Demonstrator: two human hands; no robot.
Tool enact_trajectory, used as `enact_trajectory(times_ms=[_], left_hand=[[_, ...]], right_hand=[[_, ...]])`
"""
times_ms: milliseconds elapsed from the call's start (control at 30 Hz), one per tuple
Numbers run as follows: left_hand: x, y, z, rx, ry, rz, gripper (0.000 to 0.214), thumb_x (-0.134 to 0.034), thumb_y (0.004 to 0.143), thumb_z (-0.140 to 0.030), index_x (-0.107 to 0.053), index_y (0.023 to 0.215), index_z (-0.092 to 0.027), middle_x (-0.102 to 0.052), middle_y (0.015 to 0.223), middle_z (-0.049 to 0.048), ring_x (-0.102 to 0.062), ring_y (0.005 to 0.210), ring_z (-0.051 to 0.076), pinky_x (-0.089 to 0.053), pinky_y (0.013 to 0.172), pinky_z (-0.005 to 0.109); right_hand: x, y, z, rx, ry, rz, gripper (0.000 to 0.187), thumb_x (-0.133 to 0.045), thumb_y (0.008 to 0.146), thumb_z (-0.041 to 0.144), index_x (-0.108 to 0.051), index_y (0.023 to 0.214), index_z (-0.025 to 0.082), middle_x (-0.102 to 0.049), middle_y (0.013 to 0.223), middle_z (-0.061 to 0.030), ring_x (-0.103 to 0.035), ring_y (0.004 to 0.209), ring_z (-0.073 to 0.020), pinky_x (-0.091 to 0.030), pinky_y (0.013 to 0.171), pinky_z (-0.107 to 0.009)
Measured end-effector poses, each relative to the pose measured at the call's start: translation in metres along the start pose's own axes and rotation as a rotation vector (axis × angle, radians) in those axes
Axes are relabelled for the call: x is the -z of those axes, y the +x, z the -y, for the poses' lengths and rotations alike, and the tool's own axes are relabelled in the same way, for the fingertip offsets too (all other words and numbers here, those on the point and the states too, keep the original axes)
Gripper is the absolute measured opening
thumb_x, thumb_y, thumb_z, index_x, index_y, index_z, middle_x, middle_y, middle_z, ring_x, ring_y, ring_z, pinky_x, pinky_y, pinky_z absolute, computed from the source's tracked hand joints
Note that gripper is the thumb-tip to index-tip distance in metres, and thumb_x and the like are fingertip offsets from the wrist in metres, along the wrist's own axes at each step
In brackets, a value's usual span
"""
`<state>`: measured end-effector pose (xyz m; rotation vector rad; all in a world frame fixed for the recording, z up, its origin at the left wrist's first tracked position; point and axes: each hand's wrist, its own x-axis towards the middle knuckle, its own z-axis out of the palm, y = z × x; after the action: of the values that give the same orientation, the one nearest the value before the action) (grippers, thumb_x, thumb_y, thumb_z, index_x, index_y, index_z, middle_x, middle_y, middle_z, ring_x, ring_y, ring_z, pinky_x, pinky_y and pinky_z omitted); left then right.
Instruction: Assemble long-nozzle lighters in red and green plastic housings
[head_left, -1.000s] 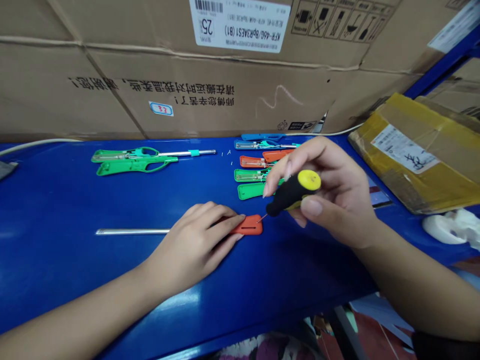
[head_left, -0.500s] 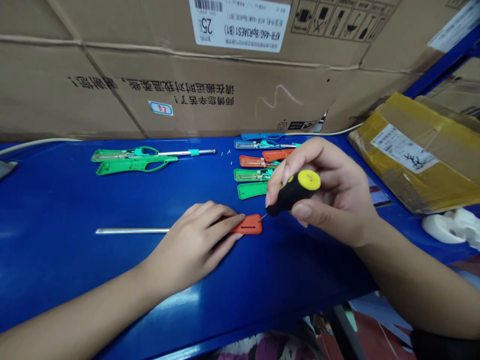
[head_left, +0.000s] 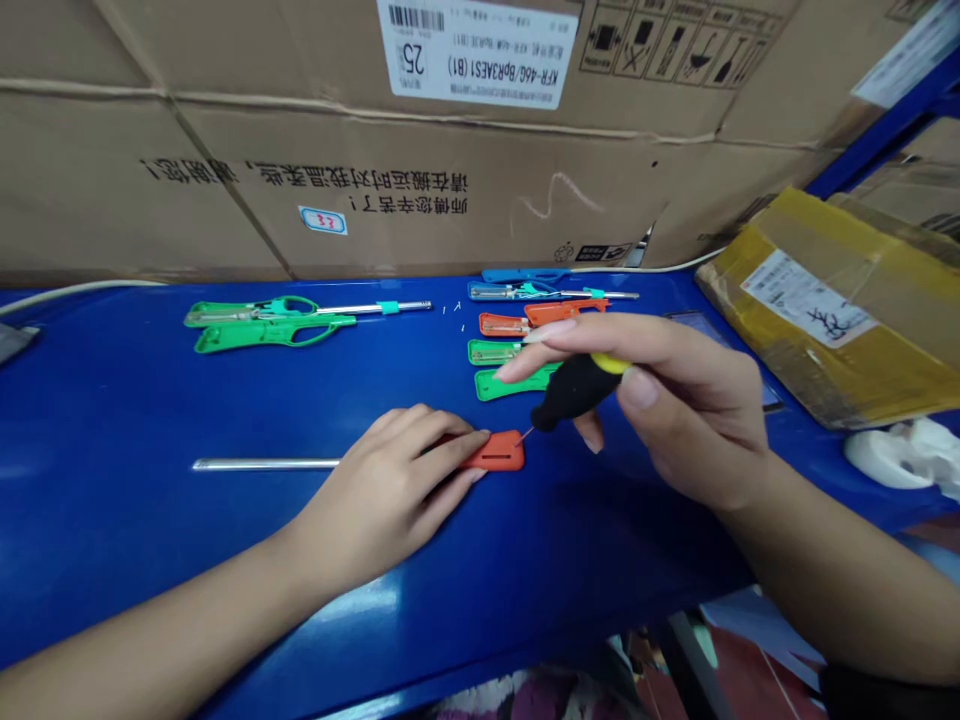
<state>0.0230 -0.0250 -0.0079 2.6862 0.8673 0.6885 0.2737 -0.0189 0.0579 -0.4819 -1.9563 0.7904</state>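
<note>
My left hand is closed over an orange long-necked gas lighter, pressing it flat on the blue table. Its metal tube sticks out to the left, and its handle end with a dark slot shows at the right; the middle is under my fingers. My right hand holds a black and yellow screwdriver between thumb and fingers, the index finger stretched along and past the handle. The thin, tilted shaft meets the lighter near its right end.
Opened green lighter halves lie at the back left. Several opened lighters, blue, orange and green, are stacked in rows behind my right hand. Small screws lie between them. A large cardboard box walls the back; a yellow-taped parcel sits right.
My right hand's fingers have loosened and shifted round the screwdriver handle, index finger now extended to the left. The left hand and the orange lighter stay in place.
</note>
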Motion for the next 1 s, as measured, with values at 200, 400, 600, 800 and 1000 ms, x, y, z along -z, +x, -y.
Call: enact_trajectory(times_ms=[200,400,600,800,1000], left_hand=[[0.0,-0.001,0.0,0.008,-0.005,0.024,0.027,-0.057,0.101,-0.023,-0.065,0.126,-0.022,-0.067,0.114,0.0064,-0.06,0.1,0.021,-0.047,0.087,0.037],[0.0,-0.002,0.0,0.01,-0.009,0.027,0.028,-0.056,0.101,-0.023,-0.064,0.128,-0.022,-0.066,0.114,0.0074,-0.059,0.099,0.022,-0.046,0.086,0.038],[0.0,-0.002,0.0,0.025,-0.021,0.029,0.029,-0.057,0.101,-0.022,-0.064,0.129,-0.023,-0.066,0.115,0.0071,-0.059,0.099,0.022,-0.046,0.087,0.038],[0.001,0.001,-0.001,0.022,-0.033,0.018,0.027,-0.057,0.101,-0.022,-0.064,0.127,-0.022,-0.067,0.114,0.0063,-0.06,0.099,0.02,-0.046,0.088,0.036],[0.001,0.0,-0.002,0.03,-0.04,0.027,0.026,-0.056,0.101,-0.022,-0.064,0.126,-0.023,-0.066,0.114,0.0049,-0.06,0.1,0.019,-0.046,0.088,0.035]], right_hand=[[-0.002,0.006,-0.008,0.177,-0.176,-0.149,0.024,-0.076,0.088,0.028,-0.073,0.112,0.029,-0.075,0.09,0.0001,-0.069,0.077,-0.0177,-0.059,0.069,-0.032],[-0.004,0.005,-0.008,0.095,-0.099,-0.14,0.034,-0.074,0.088,0.016,-0.069,0.122,0.02,-0.074,0.101,-0.0047,-0.07,0.091,-0.0182,-0.06,0.071,-0.03],[-0.005,0.001,-0.001,0.063,-0.035,-0.07,0.042,-0.062,0.095,0.016,-0.063,0.137,0.023,-0.073,0.104,-0.0039,-0.071,0.087,-0.0173,-0.062,0.079,-0.034],[-0.001,0.001,0.002,0.068,-0.079,-0.08,0.031,-0.062,0.094,0.018,-0.069,0.123,0.022,-0.072,0.097,-0.0054,-0.07,0.086,-0.0198,-0.061,0.072,-0.034],[-0.006,0.005,-0.003,0.034,-0.028,-0.164,0.026,-0.075,0.087,0.019,-0.069,0.112,0.022,-0.071,0.097,-0.0047,-0.071,0.091,-0.0193,-0.062,0.077,-0.032]])
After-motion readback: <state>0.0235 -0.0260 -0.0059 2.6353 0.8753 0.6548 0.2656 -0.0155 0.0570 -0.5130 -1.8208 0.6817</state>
